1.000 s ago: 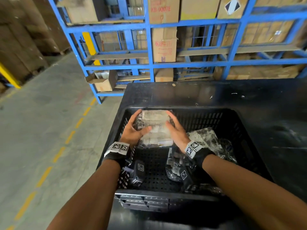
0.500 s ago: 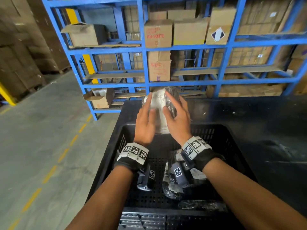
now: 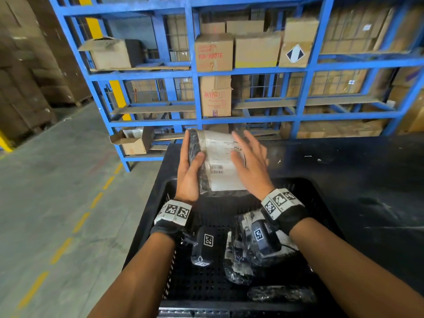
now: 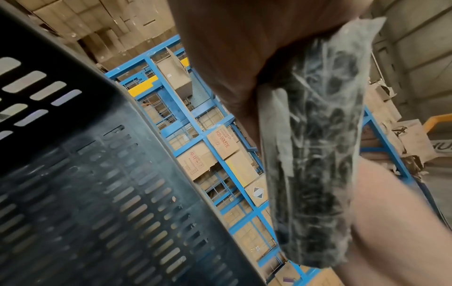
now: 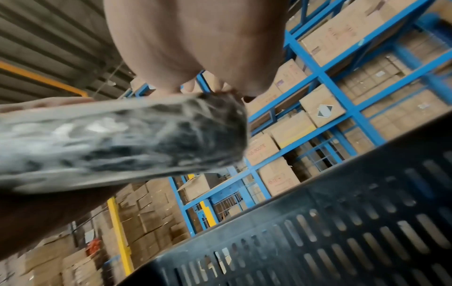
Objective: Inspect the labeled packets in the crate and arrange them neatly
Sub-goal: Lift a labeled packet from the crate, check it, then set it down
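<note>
Head view: a packet (image 3: 215, 161) of dark contents in clear plastic, held up above the far wall of the black slotted crate (image 3: 321, 196). The left hand (image 3: 189, 173) grips its left edge, thumb across the front and fingers behind. The right hand (image 3: 251, 167) lies spread and nearly flat against the packet's right side, fingers straight and fanned wide.

The white label (image 3: 223, 164) on the packet faces the camera between the two hands; it carries lines of small print, too fine to read, and a barcode near its lower left corner. Behind the hands, on the blue shelving (image 3: 307, 65), a carton (image 3: 214, 52) reads "KB-9007E" in red; the carton below it (image 3: 215, 96) bears red print that cannot be made out; a third carton (image 3: 298, 45), to the right, shows a black-and-white diamond mark.

Below the wrists, more plastic-wrapped packets (image 3: 241, 260) lie on the crate floor, nearer the right forearm.

Compared with half a second earlier, the packet has been turned so that the label now faces the camera, and the right hand's fingers have opened wider. One second earlier the packet lay low inside the crate between both hands.

Left wrist view: the packet's (image 4: 315, 145) wrapped edge lies against the palm.
</note>
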